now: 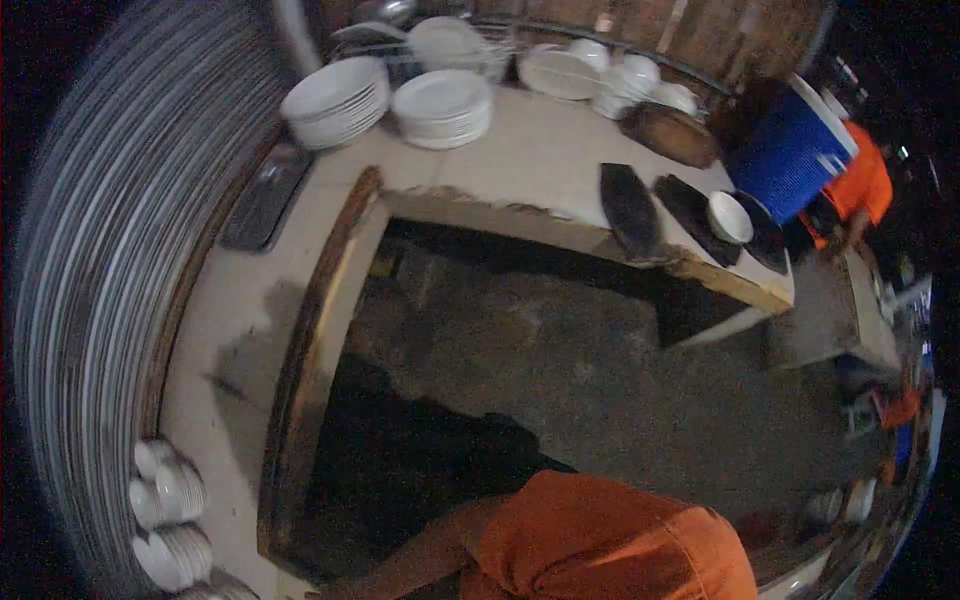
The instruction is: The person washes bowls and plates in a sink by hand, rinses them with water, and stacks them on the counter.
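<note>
Both of my hands are out of view. An arm in an orange sleeve, apparently mine, reaches along the bottom towards the lower left. Its hand is cut off by the frame edge; which arm it is I cannot tell. Before me runs a light-topped counter with a worn, chipped front edge. Two stacks of white plates stand at its back. Stacked white bowls line the counter's lower left end. A white bowl rests on a dark mat-like piece at the right.
A dark tray lies beside the corrugated wall. A blue cooler box stands at the counter's right end, near another person in orange. A round brown board lies nearby. Dark floor shows within the counter's bend.
</note>
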`<state>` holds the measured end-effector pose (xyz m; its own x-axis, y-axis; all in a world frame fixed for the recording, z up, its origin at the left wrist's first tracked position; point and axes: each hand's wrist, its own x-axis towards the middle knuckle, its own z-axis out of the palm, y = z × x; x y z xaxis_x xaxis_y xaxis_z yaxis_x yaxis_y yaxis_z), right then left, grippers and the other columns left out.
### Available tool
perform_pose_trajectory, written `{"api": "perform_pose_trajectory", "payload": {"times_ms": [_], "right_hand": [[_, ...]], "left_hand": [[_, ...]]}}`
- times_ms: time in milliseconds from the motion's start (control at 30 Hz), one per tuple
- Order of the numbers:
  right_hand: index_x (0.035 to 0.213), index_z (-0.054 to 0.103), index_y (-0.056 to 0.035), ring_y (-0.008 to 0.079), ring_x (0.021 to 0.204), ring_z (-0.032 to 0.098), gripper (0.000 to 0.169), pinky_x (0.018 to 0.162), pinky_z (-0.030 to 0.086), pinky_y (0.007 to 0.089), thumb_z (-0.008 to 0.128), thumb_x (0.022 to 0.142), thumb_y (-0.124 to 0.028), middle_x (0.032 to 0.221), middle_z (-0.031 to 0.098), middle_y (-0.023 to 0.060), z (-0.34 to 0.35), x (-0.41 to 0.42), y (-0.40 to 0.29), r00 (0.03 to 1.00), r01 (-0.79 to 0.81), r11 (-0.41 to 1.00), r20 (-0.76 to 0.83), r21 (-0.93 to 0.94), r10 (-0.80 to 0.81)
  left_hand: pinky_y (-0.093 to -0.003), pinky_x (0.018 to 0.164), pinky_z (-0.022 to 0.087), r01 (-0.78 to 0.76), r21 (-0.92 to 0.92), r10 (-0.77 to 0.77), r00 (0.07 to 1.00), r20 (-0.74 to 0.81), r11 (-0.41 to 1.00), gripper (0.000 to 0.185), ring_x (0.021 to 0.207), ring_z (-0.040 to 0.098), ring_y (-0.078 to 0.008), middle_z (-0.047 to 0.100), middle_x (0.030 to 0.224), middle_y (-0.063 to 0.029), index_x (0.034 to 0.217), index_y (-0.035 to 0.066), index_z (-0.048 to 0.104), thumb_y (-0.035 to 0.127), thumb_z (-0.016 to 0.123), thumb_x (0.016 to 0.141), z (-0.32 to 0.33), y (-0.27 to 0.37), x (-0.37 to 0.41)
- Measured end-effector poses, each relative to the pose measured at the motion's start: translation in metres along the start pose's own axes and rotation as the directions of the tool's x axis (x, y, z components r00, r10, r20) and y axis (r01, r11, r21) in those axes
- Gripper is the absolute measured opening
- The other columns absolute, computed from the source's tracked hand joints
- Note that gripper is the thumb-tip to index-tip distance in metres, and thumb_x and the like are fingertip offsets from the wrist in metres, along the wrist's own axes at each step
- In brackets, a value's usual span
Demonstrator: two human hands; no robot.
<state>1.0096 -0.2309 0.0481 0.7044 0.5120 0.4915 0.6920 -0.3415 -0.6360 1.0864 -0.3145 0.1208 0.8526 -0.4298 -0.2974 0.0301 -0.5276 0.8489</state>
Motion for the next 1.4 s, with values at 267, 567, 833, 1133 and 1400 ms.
{"api": "perform_pose_trajectory", "payload": {"times_ms": [267,567,833,1133,1400], "right_hand": [[0.12,0.059,-0.0034,0.0346,0.107,0.059,0.039,0.088,0.048,0.0477,0.054,0.083,-0.017,0.109,0.061,0.0186,-0.119,-0.177,0.052,0.873,-0.463,0.878,-0.106,0.126,0.476],[0.092,0.063,-0.0036,0.027,0.07,0.055,0.021,0.062,0.046,0.0436,0.06,0.086,-0.023,0.079,0.059,0.012,-0.133,-0.822,-0.02,-0.399,-0.916,-0.362,-0.302,0.172,0.866],[0.075,0.058,-0.0092,0.0179,0.049,0.042,0.024,0.045,0.039,0.0378,0.064,0.088,-0.029,0.059,0.046,0.0029,0.012,-1.158,-0.339,-0.631,-0.324,0.642,-0.664,0.695,0.401],[0.097,0.068,-0.0074,0.0267,0.068,0.062,0.025,0.061,0.05,0.0429,0.055,0.092,-0.029,0.071,0.061,0.0104,0.025,-0.99,-0.275,-0.91,-0.054,-0.36,0.102,0.932,0.401],[0.113,0.065,-0.0106,0.0269,0.086,0.067,0.029,0.072,0.054,0.0423,0.055,0.089,-0.022,0.098,0.069,0.0123,-0.229,-0.822,-0.138,-0.635,-0.603,-0.206,-0.307,0.771,0.709]], "left_hand": [[-0.049,0.1,0.035,-0.114,0.179,0.094,0.989,0.115,0.977,0.043,0.121,0.041,-0.0343,0.041,0.137,-0.0172,0.133,0.011,0.045,0.025,0.057,0.094,0.131,0.056,0.02],[-0.0466,0.097,0.038,-0.088,0.29,0.108,0.993,-0.051,0.953,0.039,0.117,0.044,-0.0325,0.044,0.133,-0.0168,0.129,0.009,0.048,0.024,0.058,0.094,0.181,0.061,-0.018],[-0.0444,0.094,0.041,-0.014,0.337,0.103,0.963,-0.247,0.941,0.036,0.112,0.048,-0.0308,0.048,0.129,-0.0163,0.125,0.008,0.051,0.022,0.059,0.094,0.179,0.048,-0.026],[-0.042,0.091,0.044,0.021,0.375,0.128,0.921,-0.367,0.927,0.032,0.108,0.051,-0.029,0.052,0.125,-0.0159,0.121,0.006,0.054,0.021,0.06,0.093,0.194,0.051,0.02],[-0.0399,0.088,0.046,-0.055,0.384,0.183,0.935,-0.305,0.922,0.029,0.104,0.055,-0.0273,0.055,0.121,-0.0154,0.118,0.004,0.056,0.019,0.061,0.093,0.257,0.065,0.124]]}}
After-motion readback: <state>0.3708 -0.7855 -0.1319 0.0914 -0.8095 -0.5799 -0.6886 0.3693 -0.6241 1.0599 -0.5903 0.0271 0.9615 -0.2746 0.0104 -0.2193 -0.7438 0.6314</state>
